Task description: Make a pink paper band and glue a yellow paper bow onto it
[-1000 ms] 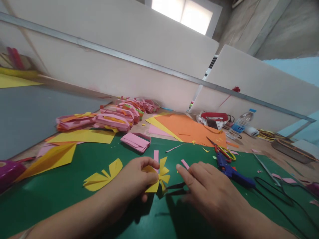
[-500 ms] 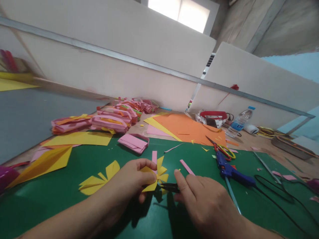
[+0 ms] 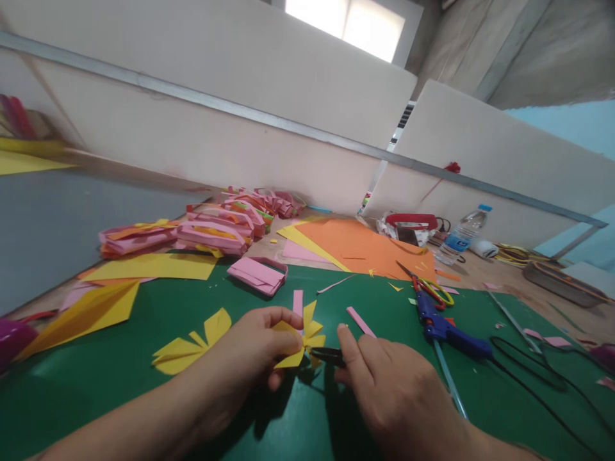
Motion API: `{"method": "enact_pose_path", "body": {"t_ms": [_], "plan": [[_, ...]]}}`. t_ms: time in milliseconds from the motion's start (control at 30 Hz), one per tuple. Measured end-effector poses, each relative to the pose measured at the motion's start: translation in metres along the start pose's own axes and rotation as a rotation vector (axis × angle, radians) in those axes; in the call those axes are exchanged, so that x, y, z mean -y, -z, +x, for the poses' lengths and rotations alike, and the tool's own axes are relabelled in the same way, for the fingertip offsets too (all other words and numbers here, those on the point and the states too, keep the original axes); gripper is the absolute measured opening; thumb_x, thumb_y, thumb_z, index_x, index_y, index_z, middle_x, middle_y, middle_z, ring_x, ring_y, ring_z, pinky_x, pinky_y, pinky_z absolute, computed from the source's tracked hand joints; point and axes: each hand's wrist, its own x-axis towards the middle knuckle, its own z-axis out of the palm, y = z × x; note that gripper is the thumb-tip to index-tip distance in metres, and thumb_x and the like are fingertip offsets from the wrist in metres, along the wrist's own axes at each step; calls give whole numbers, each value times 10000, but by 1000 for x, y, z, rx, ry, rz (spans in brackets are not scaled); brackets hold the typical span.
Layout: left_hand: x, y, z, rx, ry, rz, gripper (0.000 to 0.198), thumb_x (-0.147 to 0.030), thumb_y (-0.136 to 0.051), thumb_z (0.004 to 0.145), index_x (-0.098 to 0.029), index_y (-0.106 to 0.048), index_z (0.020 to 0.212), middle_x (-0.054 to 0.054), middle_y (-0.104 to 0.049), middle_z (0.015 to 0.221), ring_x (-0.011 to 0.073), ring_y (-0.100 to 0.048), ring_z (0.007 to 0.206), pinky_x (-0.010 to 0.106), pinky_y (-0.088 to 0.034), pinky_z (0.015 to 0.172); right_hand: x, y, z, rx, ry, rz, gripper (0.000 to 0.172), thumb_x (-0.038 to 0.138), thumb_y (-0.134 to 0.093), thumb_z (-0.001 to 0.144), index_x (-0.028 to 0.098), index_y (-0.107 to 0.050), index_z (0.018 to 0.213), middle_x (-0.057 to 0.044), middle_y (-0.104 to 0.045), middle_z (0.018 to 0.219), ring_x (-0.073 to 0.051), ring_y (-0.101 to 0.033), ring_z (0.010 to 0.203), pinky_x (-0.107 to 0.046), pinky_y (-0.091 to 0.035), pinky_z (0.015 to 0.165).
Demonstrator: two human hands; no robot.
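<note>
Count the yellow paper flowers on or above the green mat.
2: one flower in the left hand, another on the green mat, partly behind that forearm; more may be hidden.

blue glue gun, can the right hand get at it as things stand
Probably: the blue glue gun lies near the right hand, its handle uncovered, though that hand may need to put down its dark two-pronged tool.

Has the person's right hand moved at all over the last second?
Yes, slightly: judged against the loose pink strip beyond it, the right hand has shifted toward the wearer, uncovering more of the strip.
</note>
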Motion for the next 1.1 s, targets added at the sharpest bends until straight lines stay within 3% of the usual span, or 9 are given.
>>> {"method": "enact_pose_path", "body": {"t_ms": [367,567,633,700,800,867,967,1100], "plan": [[6,2,2,65,1,-62,123,-120,-513,643,-178,-502,750,-98,-405,464,24,-257,354,143,-217,339,0,-2,0,3,-27,-6,291,88,-434,833,-9,-610,1042,-79,-574,580,-174,-522,470,-295,-301,389],[6,4,3,85,-3,-75,132,-123,-506,639,-182,-497,757,-90,-412,479,30,-288,381,138,-215,335,1,-2,-2,-60,-58,80,272,122,-483,817,1,-598,1032,-70,-584,575,-177,-535,477,-285,-329,394],[4,3,3,67,-15,-70,136,-116,-499,636,-183,-491,754,-94,-406,473,26,-275,371,138,-218,331,1,-1,-3,-51,-159,311,261,217,-525,817,57,-596,1010,-49,-597,605,-149,-528,479,-261,-355,407],[3,2,2,30,-36,-41,127,-121,-502,640,-182,-492,751,-96,-398,463,26,-277,370,133,-227,330,-1,0,0,45,-366,627,242,293,-601,762,133,-594,943,2,-572,591,-112,-490,465,-220,-358,410],[3,-1,2,-25,-72,63,131,-156,-519,651,-184,-498,777,-85,-426,464,47,-336,370,141,-284,314,-5,-2,9,209,-749,1044,195,276,-663,692,170,-546,806,32,-533,600,-78,-427,475,-182,-348,424],[5,-2,3,-36,-91,133,170,-195,-537,660,-190,-498,825,-78,-452,475,68,-379,372,167,-336,305,-6,-5,15,226,-919,1282,194,226,-658,681,164,-499,772,10,-555,681,-70,-417,502,-181,-358,446],[10,-5,3,-11,-115,189,209,-249,-542,675,-198,-488,871,-74,-468,482,83,-408,365,194,-375,307,-3,-12,20,236,-1019,1490,229,152,-660,641,164,-461,753,24,-527,676,-68,-414,525,-181,-360,468],[15,-10,3,49,-128,169,197,-268,-536,684,-196,-482,859,-42,-528,580,98,-462,396,217,-412,319,4,-17,19,264,-1067,1438,213,96,-632,629,167,-451,716,54,-447,622,-73,-408,542,-182,-361,490]]}}
